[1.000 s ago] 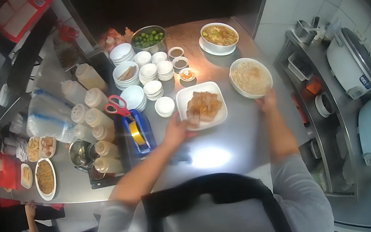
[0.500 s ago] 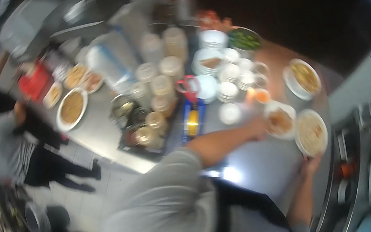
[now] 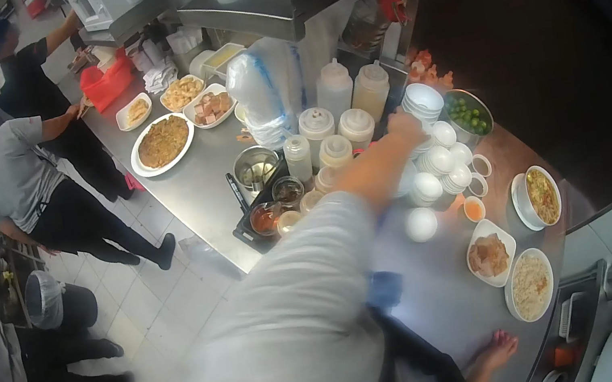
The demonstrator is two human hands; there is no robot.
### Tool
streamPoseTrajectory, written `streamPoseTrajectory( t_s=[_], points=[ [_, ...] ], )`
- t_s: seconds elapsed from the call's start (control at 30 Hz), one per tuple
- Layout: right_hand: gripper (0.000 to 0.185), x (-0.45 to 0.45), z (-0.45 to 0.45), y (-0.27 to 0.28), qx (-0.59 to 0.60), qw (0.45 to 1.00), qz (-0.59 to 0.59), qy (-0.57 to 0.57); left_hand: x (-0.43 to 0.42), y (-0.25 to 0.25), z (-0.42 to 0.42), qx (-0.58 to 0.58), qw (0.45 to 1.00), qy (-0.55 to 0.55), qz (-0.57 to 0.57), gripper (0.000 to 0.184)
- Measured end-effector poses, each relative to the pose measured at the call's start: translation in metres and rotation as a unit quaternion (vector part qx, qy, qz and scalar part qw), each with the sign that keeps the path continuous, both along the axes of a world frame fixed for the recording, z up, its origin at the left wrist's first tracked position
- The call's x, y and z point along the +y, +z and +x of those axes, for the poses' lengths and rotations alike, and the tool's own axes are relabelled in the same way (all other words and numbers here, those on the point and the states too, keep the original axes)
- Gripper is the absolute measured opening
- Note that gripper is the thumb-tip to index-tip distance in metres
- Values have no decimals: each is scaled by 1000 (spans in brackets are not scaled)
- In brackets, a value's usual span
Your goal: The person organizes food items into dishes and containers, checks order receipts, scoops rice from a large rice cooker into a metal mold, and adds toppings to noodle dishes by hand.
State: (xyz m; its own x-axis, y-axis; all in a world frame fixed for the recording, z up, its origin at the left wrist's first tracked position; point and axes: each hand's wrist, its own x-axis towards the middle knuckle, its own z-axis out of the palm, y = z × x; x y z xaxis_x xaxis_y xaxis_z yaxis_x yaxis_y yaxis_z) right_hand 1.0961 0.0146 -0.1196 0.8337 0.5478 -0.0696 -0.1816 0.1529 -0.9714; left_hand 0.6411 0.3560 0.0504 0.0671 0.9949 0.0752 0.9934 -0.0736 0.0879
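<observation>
Our left hand [image 3: 408, 128] is at stacked bowls [image 3: 422, 98] near the far edge of the desk [image 3: 438, 290]; we cannot tell its grip. Our right hand [image 3: 500, 351], loosely open, is near the right edge's rice bowl [image 3: 511, 302].

White is shown by the stacked bowls [image 3: 423, 97], grey by the near sleeve [image 3: 283, 293]. The small fruits [image 3: 466, 112] are coloured green, the container [image 3: 109, 85] red; the plastic bag [image 3: 255, 89] is striped (rather boldly) in blue.
</observation>
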Motion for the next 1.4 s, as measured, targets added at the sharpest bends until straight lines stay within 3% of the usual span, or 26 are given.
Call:
streamPoseTrajectory(
  t_s=[0.13,0.17,0.2,0.23,0.27,0.3,0.33,0.37,0.53,0.6,0.7,0.8,0.93,0.97,1.07,1.27,1.33,1.4],
  points=[
    [48,-3,15,-24,-25,999,29,3,16,-1,-2,9,1000,29,0,45],
    [48,-2,15,-22,-13,999,35,-4,-5,35,-7,-32,999,21,-33,51],
    [47,-4,10,-17,-8,999,38,-2,24,17,-17,-11,1000,-8,-18,45],
    [47,-4,4,-11,-3,999,39,0,80,-16,-21,-54,998,17,-13,28],
    [45,-5,4,-9,10,999,41,3,60,23,-24,13,999,-18,-30,27],
    [43,-5,0,-5,15,999,47,14,94,1,-33,33,999,-43,-5,23],
    [43,-6,-1,-3,15,999,42,3,65,44,-29,24,989,-88,-119,22],
    [43,-4,-4,-1,14,999,38,-4,66,56,-24,-7,981,-71,-181,23],
    [41,-4,-6,0,12,998,56,-1,65,22,-12,90,986,-81,-110,23],
    [42,-4,-6,-1,18,999,46,-8,49,-1,-4,47,997,-43,-39,23],
    [42,-4,-8,5,30,999,35,-15,43,5,0,34,999,-21,-23,20],
    [41,-3,-11,8,27,999,33,-26,43,8,-11,12,993,-99,61,17],
    [40,-2,-11,4,24,998,56,-19,51,1,1,22,988,-151,2,17],
    [40,-1,-11,3,22,998,63,-9,51,-2,7,26,993,-111,-41,29],
    [39,-7,-6,0,28,997,71,-2,36,-3,20,-22,999,-20,-32,31],
    [37,-17,-36,18,31,993,69,-85,60,1,1,-37,993,-36,-107,42],
    [33,-15,-57,31,3,992,62,-109,61,10,-2,-57,996,-44,-55,34],
    [27,-7,-79,44,-66,997,29,-36,54,28,5,-106,993,-53,24,31]
  ],
)
